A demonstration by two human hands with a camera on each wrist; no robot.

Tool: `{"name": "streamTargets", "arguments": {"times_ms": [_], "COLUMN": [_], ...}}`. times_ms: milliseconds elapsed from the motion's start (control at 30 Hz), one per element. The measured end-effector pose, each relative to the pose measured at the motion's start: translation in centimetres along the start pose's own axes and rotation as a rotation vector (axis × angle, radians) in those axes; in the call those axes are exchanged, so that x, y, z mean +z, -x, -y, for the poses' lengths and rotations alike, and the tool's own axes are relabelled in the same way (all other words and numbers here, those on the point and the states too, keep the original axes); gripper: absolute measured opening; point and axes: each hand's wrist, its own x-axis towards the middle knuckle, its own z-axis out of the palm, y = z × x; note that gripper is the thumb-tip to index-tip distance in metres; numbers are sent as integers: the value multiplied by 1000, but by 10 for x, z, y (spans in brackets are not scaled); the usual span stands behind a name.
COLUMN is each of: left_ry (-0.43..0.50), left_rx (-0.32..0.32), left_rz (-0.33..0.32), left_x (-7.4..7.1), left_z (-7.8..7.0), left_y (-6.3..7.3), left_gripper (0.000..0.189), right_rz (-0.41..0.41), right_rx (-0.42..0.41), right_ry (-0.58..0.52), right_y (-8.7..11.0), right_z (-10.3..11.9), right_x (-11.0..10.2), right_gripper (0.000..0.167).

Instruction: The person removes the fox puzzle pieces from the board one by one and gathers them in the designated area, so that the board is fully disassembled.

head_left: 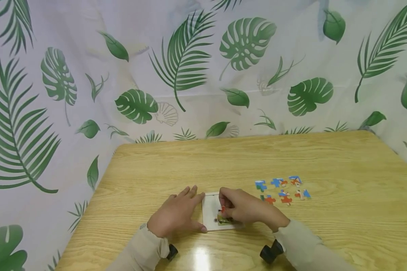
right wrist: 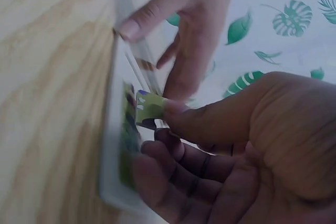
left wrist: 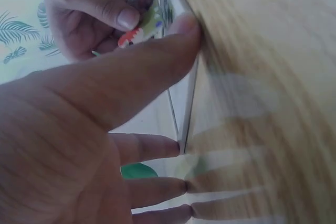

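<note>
A small white puzzle tray (head_left: 208, 207) lies on the wooden table. My left hand (head_left: 176, 214), fingers spread and fairly straight, touches its left side, with the thumb at the near corner and the index finger at the far one. Over the tray, my right hand (head_left: 242, 206) pinches a jigsaw piece (right wrist: 149, 106) between thumb and fingers. That piece is mostly green, with some red showing in the left wrist view. Below it, green puzzle pieces (head_left: 225, 221) lie in the tray's near right part, partly hidden by the right hand.
Several loose jigsaw pieces (head_left: 286, 198), blue and orange, lie in two rows to the right of the tray. The wooden table (head_left: 176, 165) extends back to a leaf-print cloth (head_left: 196, 124). Dark wrist devices (head_left: 270, 252) sit at both sleeves.
</note>
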Motion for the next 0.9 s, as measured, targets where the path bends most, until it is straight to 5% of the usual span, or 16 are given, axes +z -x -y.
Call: {"name": "streamTargets", "arguments": {"times_ms": [733,900], "left_ry": [-25,23], "left_rx": [-20,7], "left_rz": [-12,-64], "left_x": [4,3], "left_z": [0,-2], "left_y": [-5,-6], "left_gripper": [101,98], "right_rz": [-88,-113], "right_rx": [-48,-53], "right_ry": [-2,37], "right_y": [56,70], "right_z": [-47,-58], "right_x": [-45,-50], "right_gripper": [14,14]}}
